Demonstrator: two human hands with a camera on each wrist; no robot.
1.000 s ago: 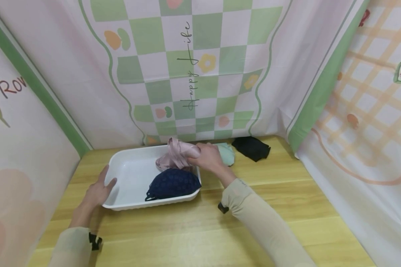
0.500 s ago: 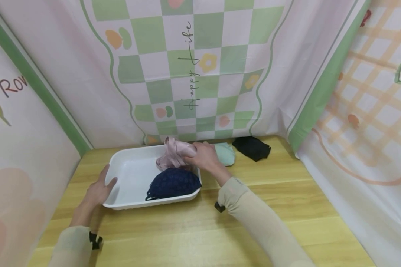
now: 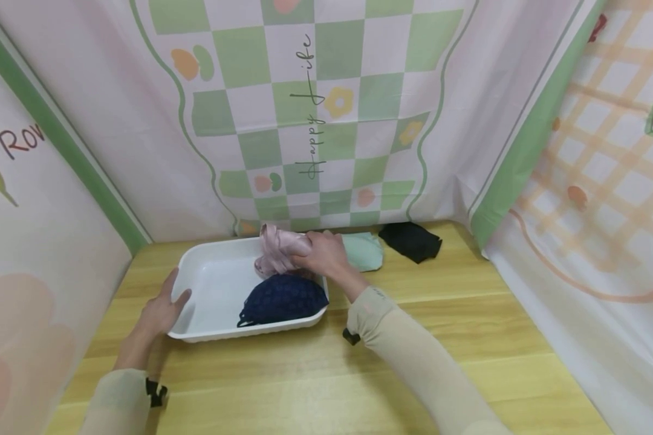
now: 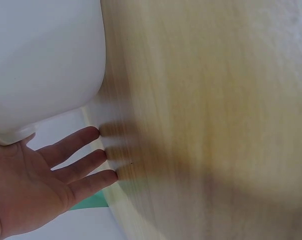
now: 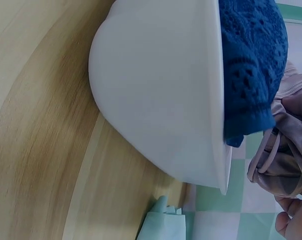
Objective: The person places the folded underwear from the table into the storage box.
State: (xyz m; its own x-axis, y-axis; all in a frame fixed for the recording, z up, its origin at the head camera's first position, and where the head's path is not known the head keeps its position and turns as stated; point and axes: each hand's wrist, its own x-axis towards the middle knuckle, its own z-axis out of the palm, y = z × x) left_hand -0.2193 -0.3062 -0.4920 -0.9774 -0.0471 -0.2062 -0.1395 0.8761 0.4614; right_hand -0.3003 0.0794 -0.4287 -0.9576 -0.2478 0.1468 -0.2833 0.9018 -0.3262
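Note:
A white tray point(image 3: 212, 290) sits on the wooden table. My left hand point(image 3: 160, 311) rests at its left rim, thumb over the inside; in the left wrist view the hand's point(image 4: 30, 185) fingers are straight and spread outside the wall. My right hand point(image 3: 323, 254) grips a pink satin bra point(image 3: 276, 244) at the tray's back right corner. Thin straps hang from the bra point(image 5: 281, 165) in the right wrist view. In front of it, a folded navy lace bra point(image 3: 283, 300) lies in the tray, its rounded side up and a strap showing at the left.
A mint green folded cloth point(image 3: 363, 251) lies to the right of the tray, partly behind my right hand. Further right is a black folded cloth point(image 3: 412, 241). A curtain with green checks point(image 3: 334, 199) hangs along the table's back edge.
My right hand has shifted a little to the left with the pink satin bra, showing more of the mint green cloth. The left hand, tray and navy bra look the same.

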